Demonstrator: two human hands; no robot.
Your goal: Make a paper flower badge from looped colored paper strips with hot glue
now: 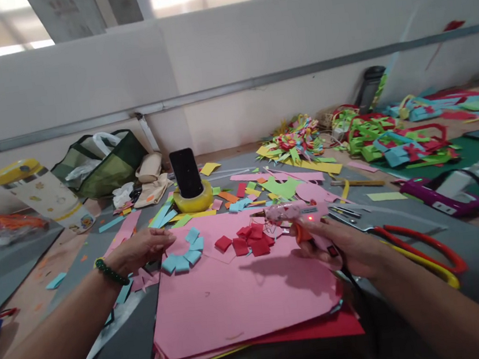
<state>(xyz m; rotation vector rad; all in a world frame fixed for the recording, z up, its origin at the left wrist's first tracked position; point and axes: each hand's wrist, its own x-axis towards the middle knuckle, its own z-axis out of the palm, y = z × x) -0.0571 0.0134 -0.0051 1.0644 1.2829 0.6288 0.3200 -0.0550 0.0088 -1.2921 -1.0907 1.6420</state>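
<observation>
My right hand grips a pink hot glue gun by its handle, nozzle pointing left over a heap of red paper squares. A red light glows on the gun. My left hand, with a green bead bracelet at the wrist, rests at the left edge of the pink paper stack. Its fingers are curled together near several blue paper squares; whether they pinch one is unclear.
A black phone stands in a yellow tape roll behind the stack. Red and yellow scissors lie right of my hand. Colourful paper scraps, finished paper crafts, a green bag, a bottle and a purple device surround.
</observation>
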